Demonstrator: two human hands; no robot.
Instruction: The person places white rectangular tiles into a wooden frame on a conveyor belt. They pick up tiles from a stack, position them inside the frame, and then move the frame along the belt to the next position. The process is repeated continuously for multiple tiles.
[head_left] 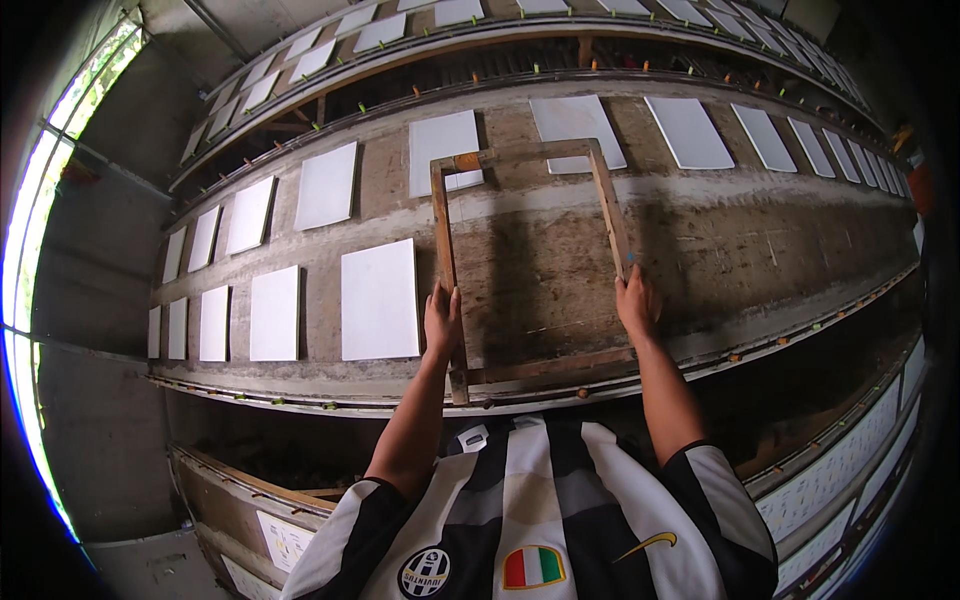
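Note:
A bare rectangular wooden frame (pixel 610 212) is held at its two long sides over the long brown tabletop (pixel 740 250). My left hand (pixel 443 318) is closed around the lower part of the left bar. On the opposite side, the fingers of my right hand (pixel 637 302) wrap the right bar. Through the frame's opening the stained tabletop shows. The far corners of the frame overlap two white rectangular sheets in the back row, one of them at the far left corner (pixel 445 140). Just left of my left hand lies a larger white sheet (pixel 380 300).
More white sheets (pixel 275 312) lie in two rows to the left, and the back row (pixel 690 132) runs on to the right. Behind stands another sheet-covered long table (pixel 380 32). Small pegs line the table edges. Printed sheets (pixel 840 460) lie on a table behind me, at lower right.

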